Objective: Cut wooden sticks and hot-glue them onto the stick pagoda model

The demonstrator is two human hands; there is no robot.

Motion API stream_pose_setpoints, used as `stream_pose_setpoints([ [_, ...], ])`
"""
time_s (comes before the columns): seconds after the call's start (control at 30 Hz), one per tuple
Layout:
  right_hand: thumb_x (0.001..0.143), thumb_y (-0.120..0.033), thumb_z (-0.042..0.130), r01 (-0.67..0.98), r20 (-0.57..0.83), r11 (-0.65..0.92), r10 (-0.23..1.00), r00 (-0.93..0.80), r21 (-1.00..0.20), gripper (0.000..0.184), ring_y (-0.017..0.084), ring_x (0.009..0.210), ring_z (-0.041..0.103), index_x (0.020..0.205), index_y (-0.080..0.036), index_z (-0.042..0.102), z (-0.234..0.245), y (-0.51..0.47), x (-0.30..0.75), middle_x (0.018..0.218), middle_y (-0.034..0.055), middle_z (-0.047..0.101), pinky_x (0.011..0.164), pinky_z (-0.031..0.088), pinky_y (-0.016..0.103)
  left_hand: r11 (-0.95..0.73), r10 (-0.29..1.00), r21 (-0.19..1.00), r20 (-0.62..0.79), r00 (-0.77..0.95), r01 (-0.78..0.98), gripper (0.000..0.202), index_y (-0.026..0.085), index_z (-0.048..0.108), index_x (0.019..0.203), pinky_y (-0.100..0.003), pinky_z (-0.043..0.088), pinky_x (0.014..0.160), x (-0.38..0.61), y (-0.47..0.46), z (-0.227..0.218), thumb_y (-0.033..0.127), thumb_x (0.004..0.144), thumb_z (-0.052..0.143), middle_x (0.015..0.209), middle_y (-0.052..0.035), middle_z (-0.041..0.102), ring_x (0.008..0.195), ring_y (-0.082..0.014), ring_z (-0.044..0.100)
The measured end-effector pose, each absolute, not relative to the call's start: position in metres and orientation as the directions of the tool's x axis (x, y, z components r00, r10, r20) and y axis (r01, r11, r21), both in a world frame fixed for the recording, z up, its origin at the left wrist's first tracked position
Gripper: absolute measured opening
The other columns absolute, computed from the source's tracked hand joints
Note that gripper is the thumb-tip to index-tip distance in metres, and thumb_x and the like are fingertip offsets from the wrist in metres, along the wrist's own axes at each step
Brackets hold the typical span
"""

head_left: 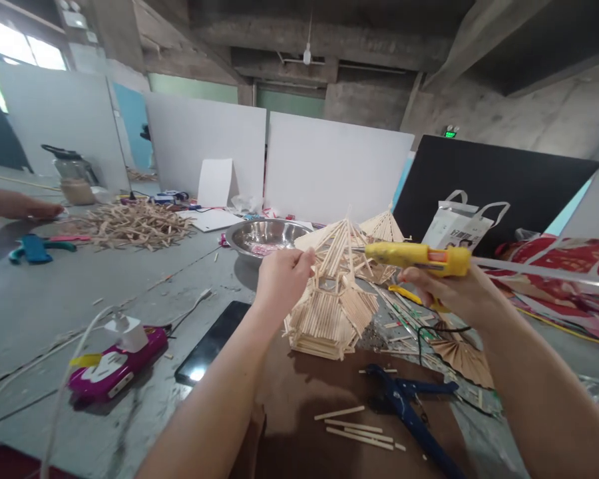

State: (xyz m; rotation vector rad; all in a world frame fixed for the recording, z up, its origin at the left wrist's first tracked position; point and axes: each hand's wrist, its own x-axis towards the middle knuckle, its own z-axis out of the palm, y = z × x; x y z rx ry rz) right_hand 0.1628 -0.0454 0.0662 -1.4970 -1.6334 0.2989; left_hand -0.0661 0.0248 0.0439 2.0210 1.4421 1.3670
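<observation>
A small pavilion-like model built of thin wooden sticks [319, 319] stands on a brown board [299, 399], with a pointed stick roof [347, 249] above its flared lower tier. My left hand [285, 269] is closed at the left edge of the roof, thumb and fingers pinched together; the exact point of grip is partly hidden. In my right hand [442, 286] is a yellow hot glue gun [419, 258], its nozzle pointing left toward the roof. A long translucent glue stick [544, 271] sticks out of its back end.
Loose sticks [359, 432] and blue pliers [404, 406] lie in front. A black phone [214, 342] and purple power strip [120, 362] are left. Behind are a metal bowl [269, 236] and a stick pile [140, 225]. Another person's hand [42, 209] shows far left.
</observation>
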Motion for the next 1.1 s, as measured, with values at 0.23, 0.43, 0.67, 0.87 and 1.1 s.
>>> stream_pose_setpoints([
  [0.23,0.060,-0.050,0.054,0.873,0.250,0.140,0.968,-0.021,-0.468,0.031,0.007,0.032,0.036,0.057,-0.020,0.058,0.101,-0.033,0.130,0.033,-0.0048,0.040,0.032,0.027,0.022,-0.439,0.870,0.693,0.487,0.077,0.572,0.038,0.017,0.062,0.056,-0.024,0.029,0.047,-0.063,0.030,0.038,0.038,0.074,0.036,0.052,-0.0014,0.061,0.046,-0.0106,0.047],
  [0.43,0.058,-0.052,0.054,0.893,0.286,0.180,0.956,-0.061,-0.412,0.034,0.007,0.035,0.036,0.060,-0.019,0.061,0.111,-0.024,0.119,0.033,-0.0048,0.039,0.033,0.026,0.022,-0.429,0.874,0.700,0.481,0.067,0.571,0.038,0.018,0.063,0.057,-0.024,0.030,0.049,-0.064,0.031,0.037,0.038,0.074,0.036,0.054,-0.0025,0.062,0.049,-0.0114,0.048],
  [0.67,0.057,-0.049,0.055,0.916,0.339,0.186,0.939,-0.059,-0.355,0.029,0.009,0.036,0.038,0.055,-0.021,0.061,0.108,-0.015,0.117,0.035,-0.0034,0.042,0.032,0.027,0.023,-0.434,0.871,0.694,0.487,0.069,0.574,0.039,0.017,0.063,0.058,-0.024,0.029,0.048,-0.064,0.034,0.035,0.040,0.074,0.037,0.052,-0.0032,0.061,0.047,-0.0113,0.047],
  [0.87,0.057,-0.046,0.056,0.927,0.328,0.161,0.944,-0.043,-0.339,0.026,0.010,0.039,0.041,0.055,-0.021,0.061,0.108,-0.015,0.115,0.038,-0.0023,0.046,0.033,0.027,0.023,-0.440,0.865,0.691,0.498,0.065,0.574,0.038,0.017,0.063,0.058,-0.024,0.028,0.047,-0.064,0.033,0.034,0.039,0.074,0.037,0.052,-0.0041,0.060,0.045,-0.0106,0.045],
  [1.1,0.056,-0.046,0.056,0.933,0.324,0.143,0.946,-0.030,-0.331,0.026,0.011,0.043,0.043,0.058,-0.021,0.062,0.110,-0.016,0.112,0.042,-0.0019,0.049,0.036,0.029,0.024,-0.437,0.869,0.692,0.490,0.070,0.575,0.039,0.017,0.063,0.059,-0.024,0.027,0.046,-0.064,0.030,0.036,0.040,0.074,0.036,0.051,-0.0035,0.060,0.042,-0.0103,0.043],
])
